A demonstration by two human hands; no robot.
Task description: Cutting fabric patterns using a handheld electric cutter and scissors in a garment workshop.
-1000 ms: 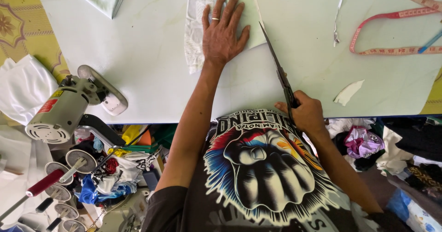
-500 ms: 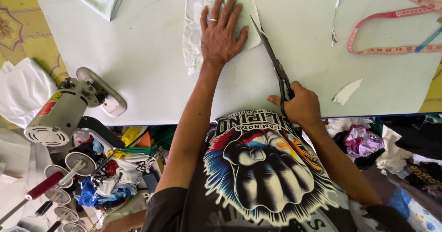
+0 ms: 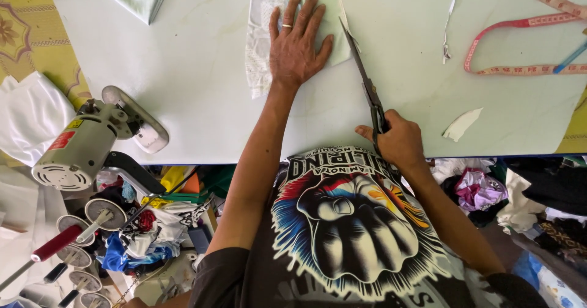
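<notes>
The right hand, nearest the table edge, was closed through the handles of the scissors. Their long axis ran away and leftward, blades at the right edge of the pale green fabric. Farther out, the left hand lay flat, fingers spread, pinning that fabric to the cutting table.

Two small stickers sit on the grey metal motor housing of the cutting machine at the left edge of the pale green table. The red rectangular label lies on the upper side of the housing, tilted along its length. Just above it, nearer the machine's head, is the smaller yellow rectangular label with dark marks. No packages, signs or screens show anywhere else in view.
</notes>
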